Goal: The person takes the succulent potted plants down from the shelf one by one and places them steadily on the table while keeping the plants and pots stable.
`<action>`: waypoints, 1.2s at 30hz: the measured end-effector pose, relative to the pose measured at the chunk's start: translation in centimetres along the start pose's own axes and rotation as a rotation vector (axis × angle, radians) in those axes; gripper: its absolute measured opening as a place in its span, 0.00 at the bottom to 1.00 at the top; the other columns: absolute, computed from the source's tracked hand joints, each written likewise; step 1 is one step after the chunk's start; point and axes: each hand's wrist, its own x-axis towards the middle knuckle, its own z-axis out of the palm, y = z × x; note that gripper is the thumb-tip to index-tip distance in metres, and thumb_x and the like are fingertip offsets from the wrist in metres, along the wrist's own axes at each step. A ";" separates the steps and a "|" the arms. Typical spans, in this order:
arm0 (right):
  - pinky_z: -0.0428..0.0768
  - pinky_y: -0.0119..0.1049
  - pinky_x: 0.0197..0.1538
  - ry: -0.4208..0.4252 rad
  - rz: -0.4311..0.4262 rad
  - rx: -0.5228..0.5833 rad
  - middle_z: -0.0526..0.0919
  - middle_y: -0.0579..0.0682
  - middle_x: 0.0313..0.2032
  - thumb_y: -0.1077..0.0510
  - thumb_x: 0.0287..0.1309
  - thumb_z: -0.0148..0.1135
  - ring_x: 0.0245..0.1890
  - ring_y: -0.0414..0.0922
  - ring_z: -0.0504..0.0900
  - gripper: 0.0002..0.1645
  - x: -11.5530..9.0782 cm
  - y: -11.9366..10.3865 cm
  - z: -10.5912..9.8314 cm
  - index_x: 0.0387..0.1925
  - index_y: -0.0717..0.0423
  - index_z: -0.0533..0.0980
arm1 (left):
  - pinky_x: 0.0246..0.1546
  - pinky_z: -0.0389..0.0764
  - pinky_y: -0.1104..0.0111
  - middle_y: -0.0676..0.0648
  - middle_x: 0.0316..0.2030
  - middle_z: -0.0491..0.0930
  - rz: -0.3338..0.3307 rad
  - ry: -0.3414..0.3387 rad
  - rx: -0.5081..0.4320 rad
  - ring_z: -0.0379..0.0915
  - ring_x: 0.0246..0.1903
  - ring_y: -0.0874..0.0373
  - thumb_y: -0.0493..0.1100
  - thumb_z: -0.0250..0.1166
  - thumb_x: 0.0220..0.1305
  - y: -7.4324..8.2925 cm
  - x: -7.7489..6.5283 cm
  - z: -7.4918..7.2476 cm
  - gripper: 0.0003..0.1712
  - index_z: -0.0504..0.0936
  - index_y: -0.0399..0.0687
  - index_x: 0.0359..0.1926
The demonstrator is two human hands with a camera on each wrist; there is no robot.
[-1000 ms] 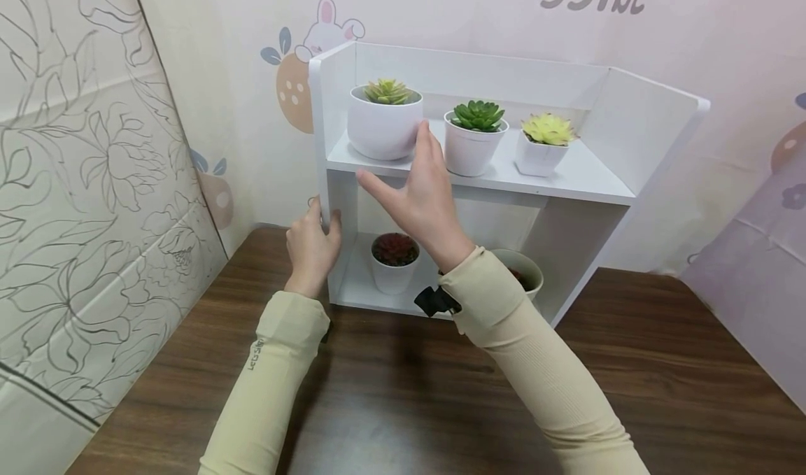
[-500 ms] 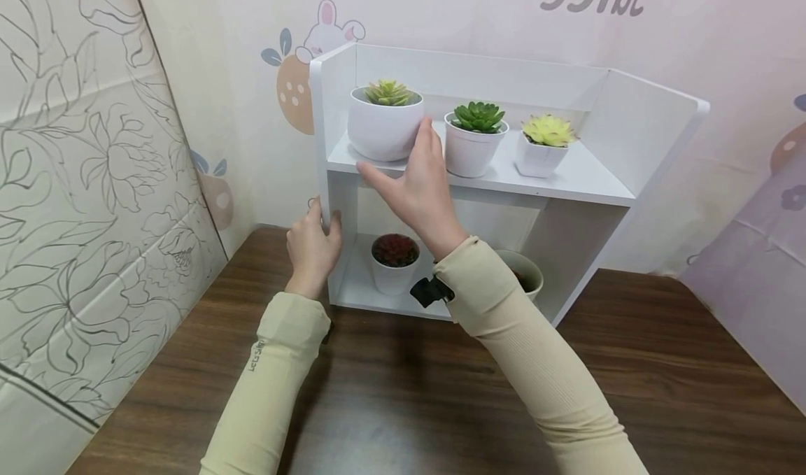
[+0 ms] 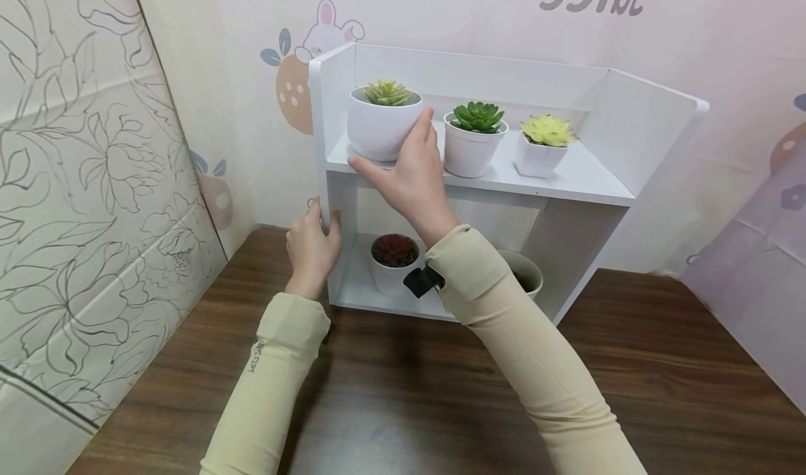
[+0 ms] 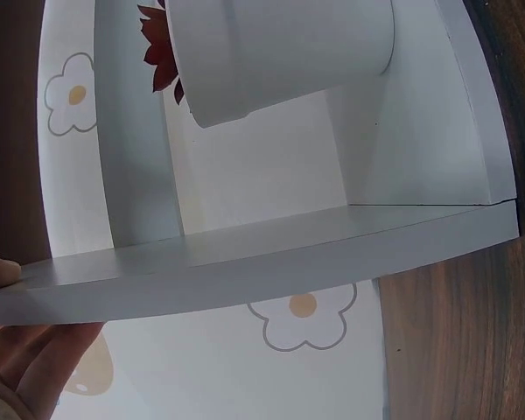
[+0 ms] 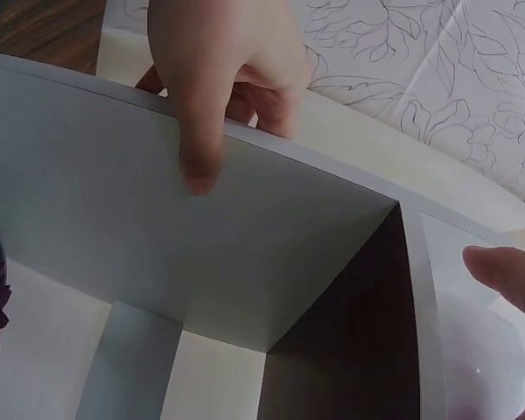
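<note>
A white two-tier shelf stands on the table. My left hand grips the front edge of its left side panel, thumb inside and fingers outside, as the right wrist view also shows. On the upper tier's left end sits a round white pot with a yellow-green succulent. My right hand is at this pot with thumb and fingers spread. The fingers lie along its right side; the thumb points across its lower front, apart from it in the right wrist view.
A dark-green succulent in a white pot and a yellow one in a small square pot stand farther right. Below are a red succulent's white pot and a cream pot, partly behind my right forearm. Brown wooden table lies in front.
My right hand has moved slightly left and up, closer around the round white pot. The left hand keeps its grip on the shelf panel.
</note>
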 end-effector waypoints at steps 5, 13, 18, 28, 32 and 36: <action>0.58 0.46 0.70 0.015 0.024 -0.030 0.49 0.63 0.73 0.36 0.45 0.71 0.72 0.54 0.56 0.75 0.3 -0.2 0.3 0.73 0.67 0.32 | 0.41 0.81 0.49 0.32 0.49 0.80 0.003 0.004 -0.003 0.82 0.42 0.37 0.42 0.57 0.68 -0.1 0.0 0.1 0.23 0.73 0.37 0.60; 0.65 0.45 0.65 0.072 0.087 -0.029 0.58 0.63 0.70 0.34 0.44 0.70 0.65 0.53 0.66 0.75 0.7 -0.6 0.8 0.74 0.63 0.32 | 0.40 0.81 0.49 0.32 0.49 0.81 0.006 0.006 -0.003 0.82 0.42 0.37 0.42 0.57 0.67 -0.2 0.1 0.2 0.22 0.73 0.37 0.59; 0.69 0.44 0.62 0.086 0.134 -0.031 0.60 0.61 0.68 0.32 0.44 0.70 0.62 0.52 0.69 0.75 1.0 -0.9 1.0 0.74 0.61 0.33 | 0.39 0.81 0.49 0.31 0.48 0.81 0.011 0.006 -0.002 0.82 0.42 0.37 0.42 0.57 0.67 -0.1 0.1 0.2 0.22 0.74 0.36 0.59; 0.71 0.46 0.58 0.127 0.158 -0.057 0.64 0.60 0.65 0.31 0.44 0.69 0.58 0.53 0.72 0.73 1.2 -1.2 1.3 0.74 0.61 0.37 | 0.41 0.81 0.48 0.32 0.49 0.80 0.006 0.002 -0.001 0.81 0.43 0.36 0.42 0.57 0.67 0.0 0.1 0.1 0.22 0.73 0.35 0.59; 0.72 0.46 0.58 0.130 0.160 -0.056 0.64 0.60 0.64 0.32 0.44 0.69 0.58 0.53 0.73 0.71 1.3 -1.2 1.3 0.73 0.61 0.39 | 0.42 0.81 0.48 0.32 0.50 0.80 -0.001 0.003 -0.002 0.81 0.44 0.37 0.42 0.57 0.68 0.0 0.0 0.1 0.23 0.73 0.36 0.60; 0.72 0.45 0.58 0.128 0.157 -0.058 0.65 0.60 0.64 0.32 0.44 0.69 0.57 0.53 0.73 0.70 1.3 -1.1 1.3 0.73 0.62 0.40 | 0.42 0.81 0.48 0.32 0.50 0.80 -0.002 0.003 -0.003 0.81 0.44 0.37 0.42 0.57 0.68 0.0 0.0 0.1 0.23 0.73 0.36 0.60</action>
